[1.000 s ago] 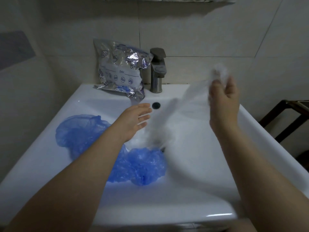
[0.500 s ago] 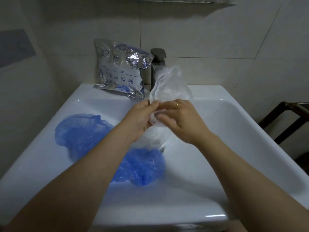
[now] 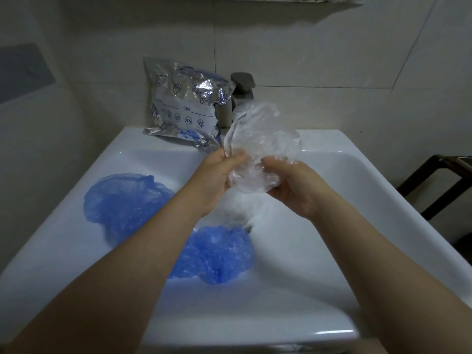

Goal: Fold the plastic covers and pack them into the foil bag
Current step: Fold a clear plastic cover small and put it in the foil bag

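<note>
I stand at a white sink (image 3: 332, 251). A grey tap (image 3: 242, 84) sits at twelve o'clock. The wall (image 3: 306, 47) behind it has big pale tiles. A dark wooden stand (image 3: 439, 185) is at three o'clock. The light is dim.

— What sort of room is this?
— A bathroom: a white ceramic washbasin (image 3: 332, 290) with a grey mixer tap (image 3: 242, 85) at its back edge, set against pale tiled walls (image 3: 306, 47).
</note>
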A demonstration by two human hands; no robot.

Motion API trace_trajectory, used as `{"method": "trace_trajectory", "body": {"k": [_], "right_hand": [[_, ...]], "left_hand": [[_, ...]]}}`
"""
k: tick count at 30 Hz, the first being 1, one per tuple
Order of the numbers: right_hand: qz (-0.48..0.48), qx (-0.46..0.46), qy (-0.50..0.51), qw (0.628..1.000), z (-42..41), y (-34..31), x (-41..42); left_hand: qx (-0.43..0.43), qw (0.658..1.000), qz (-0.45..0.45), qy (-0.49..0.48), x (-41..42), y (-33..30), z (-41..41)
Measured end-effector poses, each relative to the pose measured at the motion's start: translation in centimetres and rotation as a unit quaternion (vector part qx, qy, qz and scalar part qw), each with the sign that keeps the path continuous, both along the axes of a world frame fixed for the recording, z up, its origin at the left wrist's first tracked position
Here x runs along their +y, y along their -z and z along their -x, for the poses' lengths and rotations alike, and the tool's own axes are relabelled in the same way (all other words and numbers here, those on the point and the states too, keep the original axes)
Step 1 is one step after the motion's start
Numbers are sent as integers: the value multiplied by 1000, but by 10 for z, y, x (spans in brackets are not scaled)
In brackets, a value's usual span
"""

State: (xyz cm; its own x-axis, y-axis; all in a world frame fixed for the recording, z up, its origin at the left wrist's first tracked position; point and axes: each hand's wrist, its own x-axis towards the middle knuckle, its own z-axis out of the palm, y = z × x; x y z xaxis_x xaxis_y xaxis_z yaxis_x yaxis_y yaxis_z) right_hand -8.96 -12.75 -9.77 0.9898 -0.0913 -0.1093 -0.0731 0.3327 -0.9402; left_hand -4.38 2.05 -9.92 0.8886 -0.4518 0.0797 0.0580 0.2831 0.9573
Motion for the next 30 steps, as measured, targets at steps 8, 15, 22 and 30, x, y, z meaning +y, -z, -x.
{"method": "trace_trajectory", "body": {"k": [8, 15, 22, 30], "right_hand": [[171, 17, -52, 984, 5, -1, -8], [205, 30, -16, 978, 4, -1, -13], [-10, 29, -36, 999, 4, -5, -17], [-205, 48, -32, 977, 5, -10, -19]], "left_hand": [[-20, 989, -127, -71, 1, 6, -3], [16, 990, -122, -70, 5, 3, -3], [67, 990, -115, -42, 7, -3, 4], [193, 976, 90, 40, 10, -9, 6]]}}
